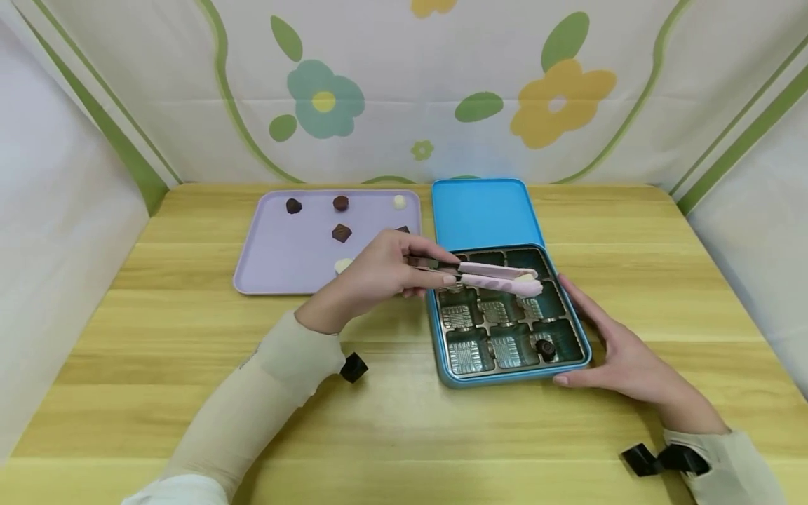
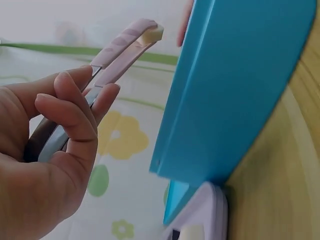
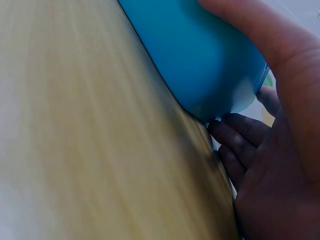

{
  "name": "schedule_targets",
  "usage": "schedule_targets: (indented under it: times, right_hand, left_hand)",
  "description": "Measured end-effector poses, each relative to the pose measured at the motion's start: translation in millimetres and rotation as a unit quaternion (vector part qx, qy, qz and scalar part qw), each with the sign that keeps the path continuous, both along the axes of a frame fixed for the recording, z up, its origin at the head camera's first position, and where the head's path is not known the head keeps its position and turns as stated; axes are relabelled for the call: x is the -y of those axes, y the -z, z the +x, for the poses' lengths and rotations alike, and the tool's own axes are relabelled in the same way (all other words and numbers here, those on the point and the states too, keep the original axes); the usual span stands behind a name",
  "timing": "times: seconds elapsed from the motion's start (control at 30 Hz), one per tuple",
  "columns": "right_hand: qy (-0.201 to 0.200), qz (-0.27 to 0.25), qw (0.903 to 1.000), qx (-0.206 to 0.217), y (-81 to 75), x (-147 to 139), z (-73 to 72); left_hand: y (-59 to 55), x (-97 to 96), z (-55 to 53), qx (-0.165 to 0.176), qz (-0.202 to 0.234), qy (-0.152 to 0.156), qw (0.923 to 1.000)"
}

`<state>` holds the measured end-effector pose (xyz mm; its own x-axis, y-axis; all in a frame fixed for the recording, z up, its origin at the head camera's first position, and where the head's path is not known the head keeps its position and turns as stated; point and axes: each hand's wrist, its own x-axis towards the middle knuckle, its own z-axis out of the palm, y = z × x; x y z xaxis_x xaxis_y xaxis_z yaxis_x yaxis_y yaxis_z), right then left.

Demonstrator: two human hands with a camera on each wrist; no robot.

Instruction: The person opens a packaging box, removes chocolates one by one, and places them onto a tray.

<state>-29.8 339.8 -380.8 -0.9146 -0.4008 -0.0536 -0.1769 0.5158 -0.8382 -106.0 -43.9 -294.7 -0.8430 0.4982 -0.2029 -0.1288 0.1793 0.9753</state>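
Note:
My left hand (image 1: 381, 270) holds pink-tipped tongs (image 1: 501, 284) over the blue tin (image 1: 505, 379). Between the tong tips sits a small white chocolate (image 2: 152, 35), lifted above the tin's rim in the left wrist view. The tin holds a metallic-looking insert with several square compartments. In the front right compartment lies a dark chocolate (image 1: 546, 349). My right hand (image 1: 621, 361) grips the tin's front right corner, thumb at the front side and fingers along the right side. Part of the back row is covered by the tongs and left hand.
A lilac tray (image 1: 284, 259) at the back left carries several dark, brown and white chocolates, including a brown pentagon-shaped one (image 1: 341, 233). Behind the tin lies its blue lid (image 1: 486, 210). A flowered cloth (image 1: 404, 105) hangs along the wooden table's (image 1: 391, 435) back edge.

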Motion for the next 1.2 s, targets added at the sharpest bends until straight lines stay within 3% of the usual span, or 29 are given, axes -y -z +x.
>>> schedule_targets:
  times: [0.43,0.73,0.93,1.2]
  right_hand:
    - [-0.009,-0.007,0.9999,-0.005,2.0,-5.7,-3.1]
    - [-0.015,-0.008,0.9998,-0.008,1.2,-7.7,-10.2]
    - [-0.015,0.0,0.9998,-0.016,3.4,-10.5,-7.7]
    - [-0.009,-0.005,0.9998,-0.018,0.0,-19.9,-2.6]
  left_hand:
    - [8.4,40.8,19.6,0.01,0.015,-0.063,0.9979]
    - [14.2,96.9,27.2,-0.018,0.015,-0.124,0.9919]
    - [22.4,137.7,26.2,0.002,0.023,-0.185,0.9824]
    - [24.4,178.5,18.4,0.01,0.088,-0.271,0.9584]
